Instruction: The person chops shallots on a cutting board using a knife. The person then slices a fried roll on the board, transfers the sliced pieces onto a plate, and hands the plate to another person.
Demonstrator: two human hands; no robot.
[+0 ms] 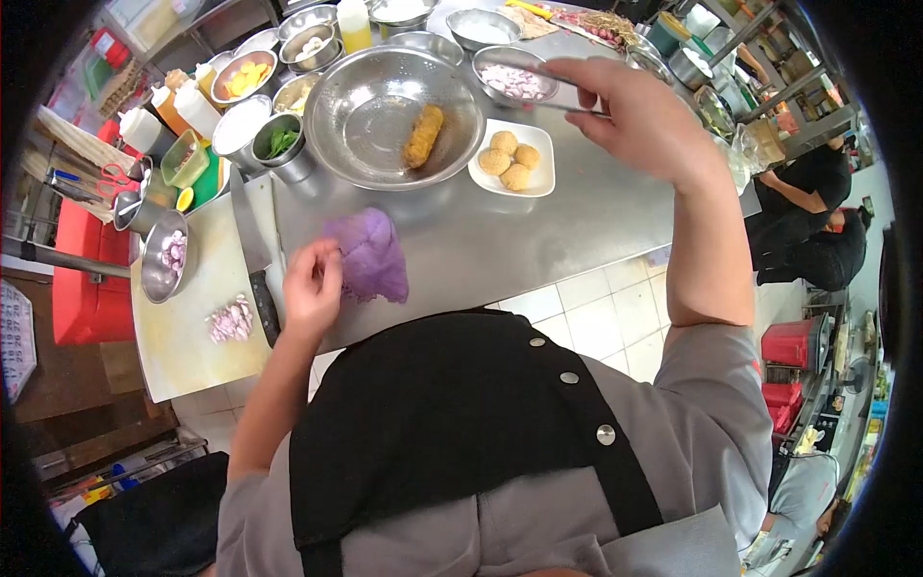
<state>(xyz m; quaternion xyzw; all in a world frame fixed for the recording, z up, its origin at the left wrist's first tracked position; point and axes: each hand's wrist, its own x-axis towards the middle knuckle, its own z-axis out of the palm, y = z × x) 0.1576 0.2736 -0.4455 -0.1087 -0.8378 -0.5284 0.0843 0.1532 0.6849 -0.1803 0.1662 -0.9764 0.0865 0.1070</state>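
Note:
My right hand [639, 115] is closed around metal tongs [567, 104], raised over the right side of the counter. Below them, a white square dish [535, 181] carries several round, crumb-coated balls [515, 177]. A wide steel bowl [336, 115] beside the dish has one golden-brown, log-shaped piece of food [423, 137] inside. My left hand [312, 288] is closed, fingers curled, at the left edge of a crumpled purple cloth [370, 255]. Whether those fingers grip the cloth I cannot tell.
At left, a cutting board [183, 341] bears chopped shallots [231, 319], a knife [252, 231] and a steel bowl [159, 279]. Bowls and squeeze bottles [197, 111] line the back. Another bowl [514, 79] with chopped shallots stands beneath the tongs. Other people [812, 212] are at far right.

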